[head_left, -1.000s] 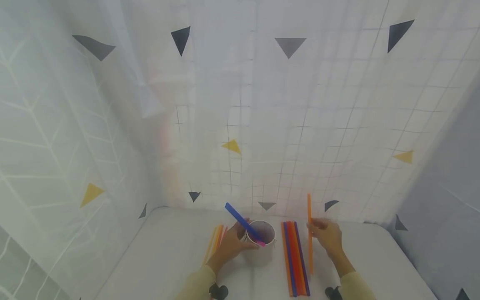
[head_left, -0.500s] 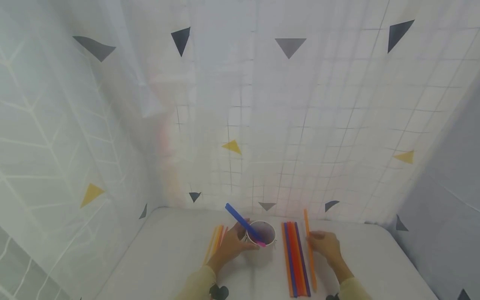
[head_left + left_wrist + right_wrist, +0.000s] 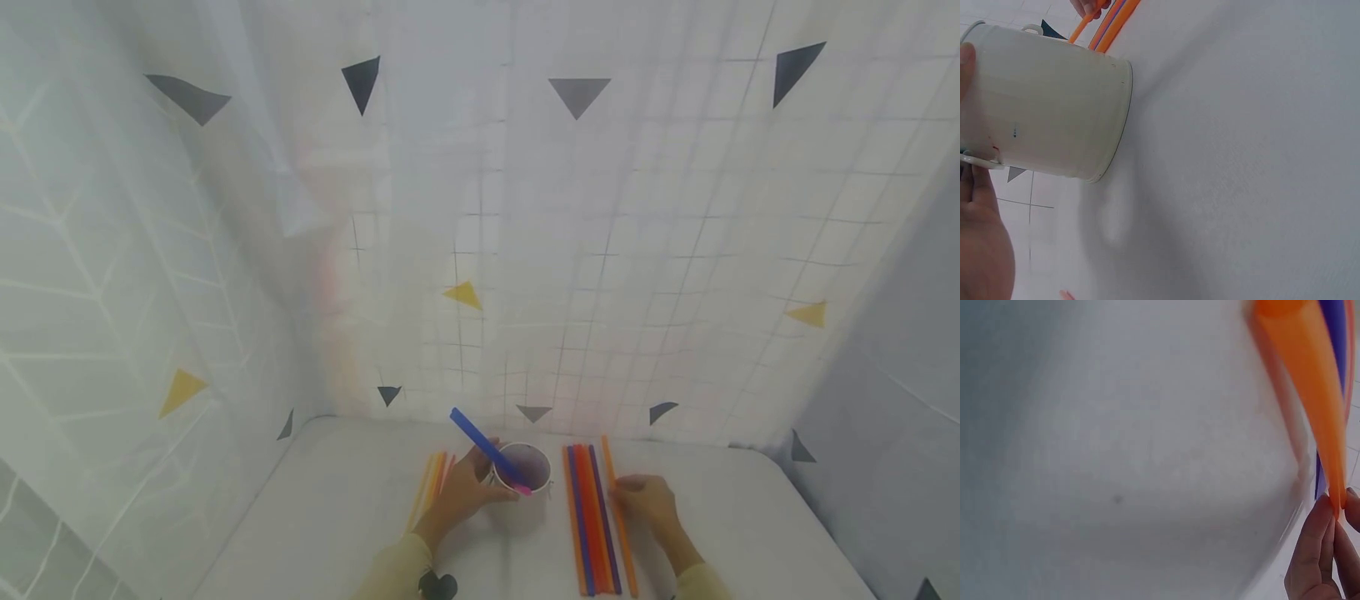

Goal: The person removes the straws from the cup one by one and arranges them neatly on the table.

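My left hand [image 3: 463, 490] grips a small white bucket [image 3: 522, 510] around its left side; the left wrist view shows the bucket's wall [image 3: 1047, 103] with small side loops. Blue straws [image 3: 476, 433] lean out over its rim, and a pink tip [image 3: 522, 489] shows inside. At the right, my right hand [image 3: 649, 505] pinches an orange straw [image 3: 608, 458] between thumb and fingers. That straw slants beside a row of orange, red and purple straws [image 3: 590, 525] on the table. In the right wrist view the orange straw [image 3: 1313, 381] runs close to the camera.
Yellow, orange and pinkish straws [image 3: 427, 487] lie left of the bucket, partly behind my left hand and forearm. The white table [image 3: 337, 483] meets a sheet-covered wall [image 3: 420, 333] at the back, with another sheet [image 3: 112, 292] at the left side.
My right hand has come down and toward me with the orange straw, bringing it nearer to the row. The straw's far end has tipped left. My left hand and the bucket stay put.
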The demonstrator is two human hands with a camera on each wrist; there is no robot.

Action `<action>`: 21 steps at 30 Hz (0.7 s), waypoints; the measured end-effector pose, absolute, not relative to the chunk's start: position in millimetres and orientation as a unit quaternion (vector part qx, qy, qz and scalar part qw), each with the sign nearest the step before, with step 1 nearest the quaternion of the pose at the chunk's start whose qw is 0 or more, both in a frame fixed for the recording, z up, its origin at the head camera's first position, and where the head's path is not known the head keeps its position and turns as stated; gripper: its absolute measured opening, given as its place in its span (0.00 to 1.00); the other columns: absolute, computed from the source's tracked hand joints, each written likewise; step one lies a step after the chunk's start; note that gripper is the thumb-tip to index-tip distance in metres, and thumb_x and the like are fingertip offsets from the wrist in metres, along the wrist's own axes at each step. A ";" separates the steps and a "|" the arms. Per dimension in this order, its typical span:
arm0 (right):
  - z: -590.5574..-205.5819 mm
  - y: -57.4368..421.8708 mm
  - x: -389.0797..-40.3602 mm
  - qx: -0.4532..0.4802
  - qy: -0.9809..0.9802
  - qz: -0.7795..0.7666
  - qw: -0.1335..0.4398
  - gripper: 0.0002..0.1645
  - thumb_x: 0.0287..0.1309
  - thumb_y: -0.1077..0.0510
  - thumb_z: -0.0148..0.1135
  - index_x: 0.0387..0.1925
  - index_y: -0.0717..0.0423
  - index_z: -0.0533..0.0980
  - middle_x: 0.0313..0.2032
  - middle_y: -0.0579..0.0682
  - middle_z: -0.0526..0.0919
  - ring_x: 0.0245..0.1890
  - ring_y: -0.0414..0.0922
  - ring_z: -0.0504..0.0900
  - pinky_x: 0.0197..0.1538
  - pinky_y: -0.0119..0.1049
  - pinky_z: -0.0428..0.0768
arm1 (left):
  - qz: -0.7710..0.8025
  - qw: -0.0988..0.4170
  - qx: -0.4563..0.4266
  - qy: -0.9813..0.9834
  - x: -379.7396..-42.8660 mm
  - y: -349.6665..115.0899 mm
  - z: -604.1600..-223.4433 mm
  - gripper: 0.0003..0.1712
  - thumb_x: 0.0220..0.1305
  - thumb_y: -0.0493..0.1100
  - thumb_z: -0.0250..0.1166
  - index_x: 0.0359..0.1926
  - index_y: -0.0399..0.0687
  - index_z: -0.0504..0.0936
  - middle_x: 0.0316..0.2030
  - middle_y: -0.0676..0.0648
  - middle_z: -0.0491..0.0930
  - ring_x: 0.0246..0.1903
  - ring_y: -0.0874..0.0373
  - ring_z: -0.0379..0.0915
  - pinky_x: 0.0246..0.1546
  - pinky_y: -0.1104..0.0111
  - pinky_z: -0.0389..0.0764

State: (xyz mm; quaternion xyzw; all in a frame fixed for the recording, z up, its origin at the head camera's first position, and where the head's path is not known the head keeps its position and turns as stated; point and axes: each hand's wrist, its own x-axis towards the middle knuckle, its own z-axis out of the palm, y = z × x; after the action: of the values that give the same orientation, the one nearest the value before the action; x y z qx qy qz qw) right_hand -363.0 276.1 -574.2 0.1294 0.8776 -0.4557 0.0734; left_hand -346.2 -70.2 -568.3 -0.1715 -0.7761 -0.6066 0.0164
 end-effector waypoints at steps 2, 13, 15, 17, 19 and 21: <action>-577.1 275.5 -364.3 0.134 0.879 -0.449 0.082 0.27 0.56 0.51 0.67 0.50 0.68 0.78 0.39 0.59 0.85 0.39 0.52 0.83 0.43 0.50 0.82 | -0.612 0.014 -0.172 -0.772 -347.0 -70.1 -570.1 0.60 0.37 0.59 0.81 0.71 0.51 0.63 0.69 0.44 0.65 0.68 0.59 0.59 0.67 0.62 0.62; -579.1 268.2 -365.2 0.144 0.898 -0.408 0.079 0.28 0.53 0.50 0.70 0.48 0.68 0.79 0.45 0.64 0.83 0.50 0.62 0.78 0.49 0.56 0.79 | -0.607 0.019 -0.174 -0.776 -347.8 -69.0 -570.4 0.60 0.39 0.59 0.81 0.72 0.48 0.62 0.69 0.45 0.65 0.68 0.58 0.60 0.67 0.60 0.63; -579.6 268.2 -365.3 0.143 0.900 -0.405 0.078 0.28 0.53 0.50 0.70 0.47 0.68 0.79 0.45 0.65 0.83 0.51 0.62 0.77 0.50 0.57 0.78 | -0.605 0.019 -0.170 -0.778 -347.9 -68.9 -570.3 0.60 0.39 0.59 0.81 0.71 0.50 0.63 0.69 0.47 0.66 0.68 0.59 0.60 0.67 0.60 0.63; -579.2 268.1 -365.1 0.139 0.900 -0.406 0.075 0.27 0.53 0.50 0.70 0.47 0.68 0.79 0.44 0.65 0.83 0.51 0.62 0.78 0.51 0.57 0.78 | -0.605 0.019 -0.169 -0.778 -347.7 -68.8 -569.8 0.60 0.39 0.59 0.80 0.71 0.49 0.62 0.68 0.49 0.66 0.68 0.59 0.60 0.67 0.60 0.63; -579.2 268.3 -364.5 0.130 0.901 -0.408 0.067 0.26 0.52 0.51 0.70 0.46 0.68 0.80 0.43 0.65 0.83 0.50 0.62 0.79 0.51 0.57 0.78 | -0.604 0.020 -0.168 -0.778 -347.4 -68.9 -569.2 0.60 0.39 0.59 0.80 0.72 0.48 0.62 0.68 0.50 0.66 0.68 0.59 0.60 0.66 0.60 0.64; -579.0 268.2 -363.6 0.119 0.904 -0.407 0.056 0.25 0.51 0.52 0.70 0.44 0.68 0.80 0.42 0.64 0.84 0.48 0.62 0.79 0.51 0.57 0.78 | -0.604 0.020 -0.169 -0.778 -347.2 -69.1 -568.6 0.61 0.39 0.59 0.80 0.72 0.46 0.61 0.68 0.51 0.67 0.68 0.59 0.60 0.66 0.60 0.64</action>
State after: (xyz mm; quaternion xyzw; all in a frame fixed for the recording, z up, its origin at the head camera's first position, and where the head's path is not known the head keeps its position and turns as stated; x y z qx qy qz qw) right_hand -363.6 268.2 -579.0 0.1185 0.9039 -0.4072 0.0563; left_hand -347.2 -69.1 -568.6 -0.1686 -0.7785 -0.6043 0.0204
